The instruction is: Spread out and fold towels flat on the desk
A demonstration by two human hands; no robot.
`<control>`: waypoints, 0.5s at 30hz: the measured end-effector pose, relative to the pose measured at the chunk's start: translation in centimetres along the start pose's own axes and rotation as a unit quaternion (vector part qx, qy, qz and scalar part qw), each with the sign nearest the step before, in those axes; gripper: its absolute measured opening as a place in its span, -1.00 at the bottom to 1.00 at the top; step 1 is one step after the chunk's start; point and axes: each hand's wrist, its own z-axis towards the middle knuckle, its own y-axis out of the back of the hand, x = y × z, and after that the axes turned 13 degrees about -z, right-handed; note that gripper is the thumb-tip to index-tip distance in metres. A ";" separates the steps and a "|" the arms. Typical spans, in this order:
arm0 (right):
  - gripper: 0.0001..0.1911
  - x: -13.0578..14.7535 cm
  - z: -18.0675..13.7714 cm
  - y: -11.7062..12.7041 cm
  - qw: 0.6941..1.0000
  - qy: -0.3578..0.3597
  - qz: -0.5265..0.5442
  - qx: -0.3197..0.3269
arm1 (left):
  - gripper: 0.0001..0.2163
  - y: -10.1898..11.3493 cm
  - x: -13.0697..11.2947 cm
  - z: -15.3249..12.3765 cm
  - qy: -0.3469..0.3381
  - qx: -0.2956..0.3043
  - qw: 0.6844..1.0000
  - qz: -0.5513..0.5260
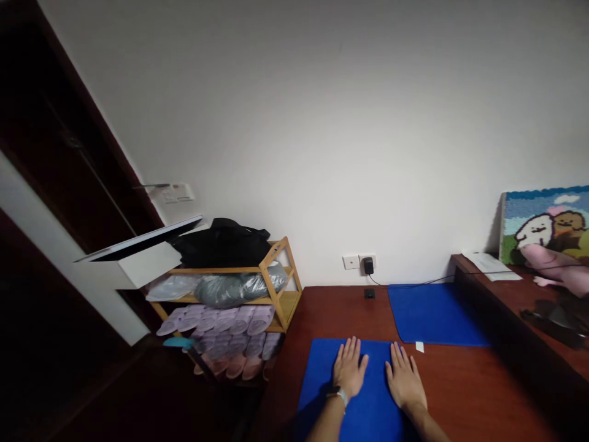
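Observation:
A blue cloth (368,408) lies spread on the reddish-brown table (478,393), its near end cut off by the bottom of the view. My left hand (350,368) rests flat on it toward the far edge, fingers stretched out, a watch (338,393) on the wrist. My right hand (405,376) lies palm down along the cloth's right edge, fingers spread, partly over the table. Neither hand holds anything. Farther back and to the right is a second blue cloth (435,313), with a small white tag (419,347) at its near edge.
A wooden rack (280,288) with slippers (237,319), a black bag (225,242) and an open white box (150,265) stands left. A black plug (368,265) sits in the wall socket, its cable running right. A raised ledge (506,294) holds papers, a pink toy (556,267) and a picture (547,221).

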 end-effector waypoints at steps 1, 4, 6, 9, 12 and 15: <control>-0.25 0.0 0.0 0.1 1.000 0.000 0.003 0.001 | -0.39 1.2 1.4 0.0 0.014 0.001 1.000 0.014; -0.24 0.0 -0.1 0.3 1.000 0.000 0.009 0.007 | -0.35 4.1 5.6 -0.2 0.050 -0.013 0.998 0.047; -0.24 0.0 -0.1 0.3 1.000 -0.003 0.004 0.010 | -0.35 5.1 7.8 -0.4 0.078 -0.036 0.994 0.062; -0.24 0.0 0.0 0.4 1.000 -0.004 0.000 0.011 | -0.35 5.4 9.4 -0.4 0.105 -0.064 0.990 0.068; -0.25 0.0 0.0 0.6 1.000 -0.004 0.000 0.009 | -0.32 5.2 9.4 -0.3 0.109 -0.063 0.990 0.060; -0.25 0.0 -0.1 0.7 1.000 -0.007 -0.001 0.007 | -0.30 5.2 9.1 -0.2 0.111 -0.051 0.991 0.050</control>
